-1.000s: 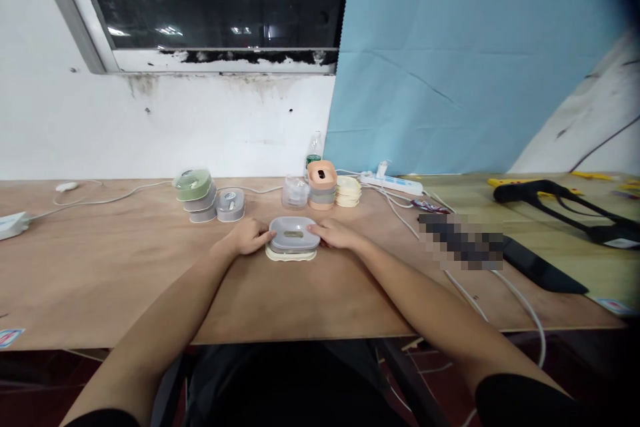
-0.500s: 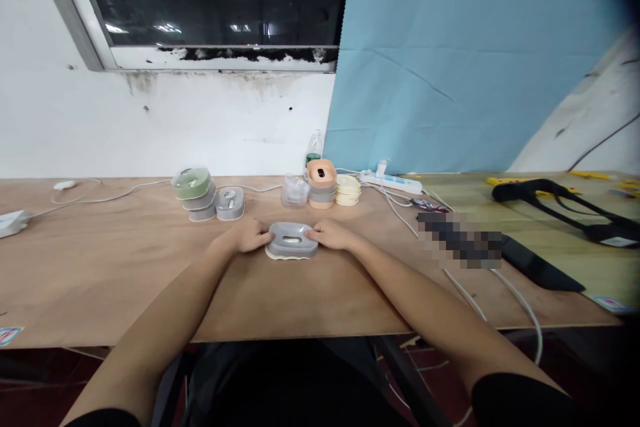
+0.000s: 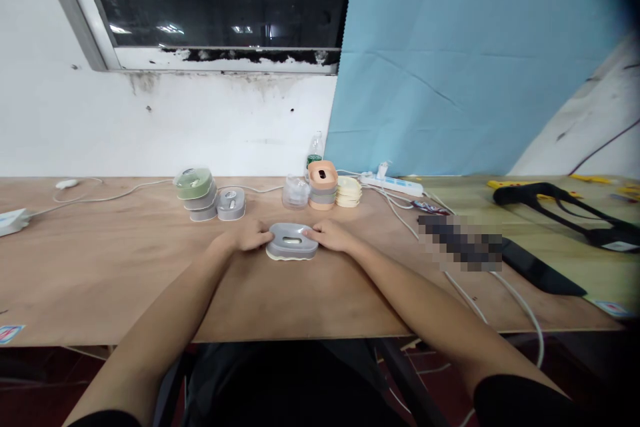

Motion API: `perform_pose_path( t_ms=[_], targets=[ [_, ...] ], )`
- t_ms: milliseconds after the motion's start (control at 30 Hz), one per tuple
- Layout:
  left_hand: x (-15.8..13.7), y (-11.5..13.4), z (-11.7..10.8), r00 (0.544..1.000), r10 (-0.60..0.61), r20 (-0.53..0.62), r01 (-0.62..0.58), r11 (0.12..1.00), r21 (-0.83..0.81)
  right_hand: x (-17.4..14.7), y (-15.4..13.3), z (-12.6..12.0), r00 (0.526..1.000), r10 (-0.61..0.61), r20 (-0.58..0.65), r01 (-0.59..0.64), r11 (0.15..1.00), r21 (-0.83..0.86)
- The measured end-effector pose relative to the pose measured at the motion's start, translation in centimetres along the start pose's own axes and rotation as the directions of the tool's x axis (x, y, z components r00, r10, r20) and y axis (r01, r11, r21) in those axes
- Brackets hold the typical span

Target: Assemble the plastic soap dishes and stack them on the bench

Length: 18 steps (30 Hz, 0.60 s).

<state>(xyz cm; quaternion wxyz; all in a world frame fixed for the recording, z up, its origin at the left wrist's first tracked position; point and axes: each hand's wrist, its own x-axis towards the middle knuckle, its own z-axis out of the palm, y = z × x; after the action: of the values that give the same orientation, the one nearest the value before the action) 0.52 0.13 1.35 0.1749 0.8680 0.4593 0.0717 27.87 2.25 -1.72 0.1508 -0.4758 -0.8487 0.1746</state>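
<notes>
So I've got both hands on one slotted gray tray (image 3: 292, 251), and it's sitting on the wooden table (image 3: 110, 267) right in front of me. The left hand (image 3: 251, 237) grips the left end with the thumb up on the rim, and the right hand (image 3: 327, 235) does the same on the right end. Fingers are mostly tucked out of sight, so I can't tell how far they wrap underneath. A cream scalloped piece (image 3: 273, 256) pokes out along the gray tray's near bottom edge, and something pale shows through the slot.

Past the gray tray and off to its left, there's a smaller gray dish (image 3: 231, 208), and just left of that a pile of gray containers (image 3: 201, 202) topped by a green one (image 3: 194, 187). Straight behind the gray tray I see some clear plastic pieces (image 3: 295, 193). Behind it and a bit right is a peach tray (image 3: 323, 173) up on a stack, with a pile of cream scalloped pieces (image 3: 349, 193) right beside. A clear bottle (image 3: 315, 145) stands behind the peach one. Well off to the gray tray's right lies a flat black device (image 3: 545, 270), partly pixelated.
</notes>
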Motion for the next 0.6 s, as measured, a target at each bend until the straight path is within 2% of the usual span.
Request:
perform_pose_path(
  t_ms=[167,400,600],
  targets=[
    [-0.06,-0.29,0.12,1.0,0.012,-0.015,-0.014,0.997,-0.074,0.07,0.24,0.33,0.999,-0.015,-0.028,0.015,1.0,0.018],
    [0.13,-0.73,0.44,0.999,-0.031,-0.04,0.029,0.999,-0.041,0.15,0.29,0.34,0.998,-0.047,-0.04,0.049,0.998,0.044],
    [0.17,-0.72,0.65,0.997,-0.046,-0.056,0.042,0.996,-0.073,0.37,0.51,0.66,0.999,-0.015,-0.052,0.015,1.0,0.01]
  ],
)
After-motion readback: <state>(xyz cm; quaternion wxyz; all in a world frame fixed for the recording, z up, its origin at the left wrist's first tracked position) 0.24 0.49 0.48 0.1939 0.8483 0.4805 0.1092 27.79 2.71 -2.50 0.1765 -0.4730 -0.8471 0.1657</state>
